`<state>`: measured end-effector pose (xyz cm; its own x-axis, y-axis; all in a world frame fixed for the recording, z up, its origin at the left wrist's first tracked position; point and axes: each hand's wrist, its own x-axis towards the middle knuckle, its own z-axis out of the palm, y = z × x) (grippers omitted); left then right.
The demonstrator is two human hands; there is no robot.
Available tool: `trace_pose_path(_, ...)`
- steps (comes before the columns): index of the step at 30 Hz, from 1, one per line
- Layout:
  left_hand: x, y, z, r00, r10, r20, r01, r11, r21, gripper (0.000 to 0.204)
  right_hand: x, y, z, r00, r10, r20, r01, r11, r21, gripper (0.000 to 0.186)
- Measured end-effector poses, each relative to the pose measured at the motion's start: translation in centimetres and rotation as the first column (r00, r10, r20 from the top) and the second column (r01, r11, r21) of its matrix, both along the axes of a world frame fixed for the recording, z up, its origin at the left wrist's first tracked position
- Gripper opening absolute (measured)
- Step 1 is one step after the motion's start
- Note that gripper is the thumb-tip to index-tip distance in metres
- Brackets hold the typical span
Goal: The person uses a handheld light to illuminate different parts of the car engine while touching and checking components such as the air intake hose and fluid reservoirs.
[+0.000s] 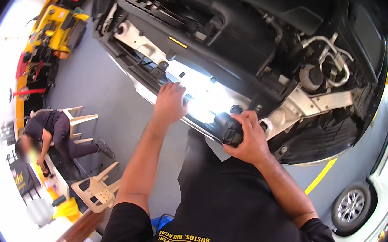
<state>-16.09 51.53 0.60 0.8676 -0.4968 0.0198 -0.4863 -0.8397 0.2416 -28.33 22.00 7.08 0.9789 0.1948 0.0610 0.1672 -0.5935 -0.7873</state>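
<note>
Slanting lengthwise, a black part [228, 128] points up-left.

Beige chair [96, 190]; yellow floor line [321, 175]

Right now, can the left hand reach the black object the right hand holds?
Probably yes: the left hand is near, and nothing visible blocks its way across the lit panel to the black object.

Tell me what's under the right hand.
A chunky black object, gripped by the right hand, partly shows at the car's front edge. The object's side beneath the palm, and anything directly under it, are covered.
</note>
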Motion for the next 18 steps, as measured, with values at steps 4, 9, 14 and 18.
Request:
trace_pose_path(4, 2.6, 2.7, 1.4, 0.97, -0.123, -0.209, 0.127, 0.992, 0.009, 0.014, 1.1, 4.3, -0.4, 0.99, -0.137, -0.039, 0.135, 0.989, -0.053, 0.084)
trace_pose_path(9, 6.9, 3.5, -0.5, 0.877, -0.338, -0.342, 0.301, 0.941, -0.158, 0.016, 2.0, 10.5, -2.9, 0.925, -0.376, -0.052, 0.371, 0.925, -0.078, 0.086)
trace_pose_path(14, 9.3, 4.4, -1.3, 0.778, -0.473, -0.414, 0.398, 0.88, -0.259, 0.013, 4.7, 13.7, -3.9, 0.887, -0.456, -0.067, 0.443, 0.884, -0.151, 0.087)
trace_pose_path(18, 9.7, 4.3, -1.3, 0.755, -0.472, -0.455, 0.397, 0.882, -0.255, 0.026, 5.5, 15.1, -4.4, 0.855, -0.516, -0.058, 0.508, 0.854, -0.112, 0.087)
